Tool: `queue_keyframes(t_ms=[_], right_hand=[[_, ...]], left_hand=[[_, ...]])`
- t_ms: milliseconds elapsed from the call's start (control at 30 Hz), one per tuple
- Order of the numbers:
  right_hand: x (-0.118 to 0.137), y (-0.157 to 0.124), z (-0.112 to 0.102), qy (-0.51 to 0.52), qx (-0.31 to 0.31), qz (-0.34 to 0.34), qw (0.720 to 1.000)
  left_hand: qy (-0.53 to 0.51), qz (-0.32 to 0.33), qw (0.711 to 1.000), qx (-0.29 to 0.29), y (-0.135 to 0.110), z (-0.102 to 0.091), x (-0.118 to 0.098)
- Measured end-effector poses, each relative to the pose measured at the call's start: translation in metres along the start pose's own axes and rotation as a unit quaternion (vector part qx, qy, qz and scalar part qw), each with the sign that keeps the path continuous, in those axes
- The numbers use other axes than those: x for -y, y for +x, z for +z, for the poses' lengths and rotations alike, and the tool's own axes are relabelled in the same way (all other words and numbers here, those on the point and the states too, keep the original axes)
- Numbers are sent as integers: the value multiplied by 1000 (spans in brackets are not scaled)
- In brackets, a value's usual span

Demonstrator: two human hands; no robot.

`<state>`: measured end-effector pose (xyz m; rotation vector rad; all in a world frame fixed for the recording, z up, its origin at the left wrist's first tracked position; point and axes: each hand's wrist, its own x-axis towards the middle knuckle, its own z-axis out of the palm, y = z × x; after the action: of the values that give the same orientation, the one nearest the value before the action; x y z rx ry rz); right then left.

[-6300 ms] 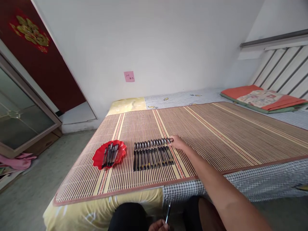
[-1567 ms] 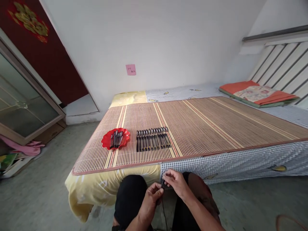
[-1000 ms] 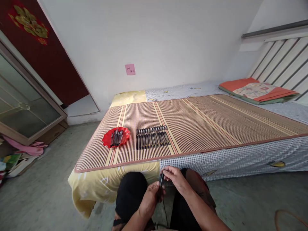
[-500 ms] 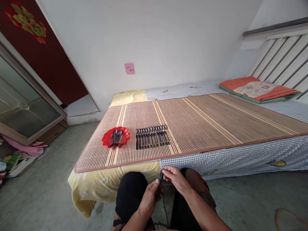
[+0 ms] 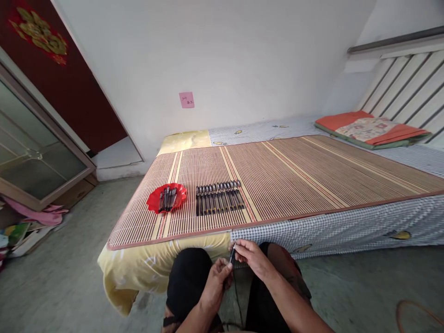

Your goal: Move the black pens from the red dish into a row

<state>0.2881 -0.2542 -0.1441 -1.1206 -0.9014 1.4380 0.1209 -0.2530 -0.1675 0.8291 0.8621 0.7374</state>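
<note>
Between my knees, in front of the bed's edge, my left hand [image 5: 219, 276] is closed around the lower part of a dark pen [image 5: 232, 255]. My right hand [image 5: 250, 255] pinches the same pen near its upper end, where a small silvery part shows. Fingers cover much of the pen. Beyond them on the mat, several dark capped pens [image 5: 219, 198] lie side by side in a neat row. To their left, a red scalloped dish [image 5: 150, 202] holds several more pens [image 5: 168, 198] in a loose bunch.
A striped bamboo mat [image 5: 284, 185] covers most of the bed, over a yellow and checked sheet [image 5: 333, 226]. Folded orange bedding [image 5: 371, 127] lies at the far right beside the white slatted headboard [image 5: 416, 88]. A glass-panelled cabinet [image 5: 38, 152] stands at left.
My left hand has shifted slightly up the pen, and its fingers have moved closer to my right hand. The row of pens and the dish stay as they were.
</note>
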Motion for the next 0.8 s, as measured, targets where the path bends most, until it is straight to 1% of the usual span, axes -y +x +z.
queue_keyframes(t_ms=[167,267,333,400,567,800], right_hand=[[-1,1,1,21,-5,19,1000],[0,1,2,28,-35,31,999],[1,0,2,19,-58,29,998],[1,0,2,10,-69,22,997],[-1,0,-1,15,-50,12,999],[-6,2,-3,12,-44,4,999]], left_hand=[[15,7,1000,1,2,-2,1],[20,9,1000,-4,2,-3,1],[24,7,1000,-4,2,-3,2],[28,0,1000,-2,2,-3,3],[27,-24,999,7,2,-2,3],[25,-12,1000,16,1,-2,0]])
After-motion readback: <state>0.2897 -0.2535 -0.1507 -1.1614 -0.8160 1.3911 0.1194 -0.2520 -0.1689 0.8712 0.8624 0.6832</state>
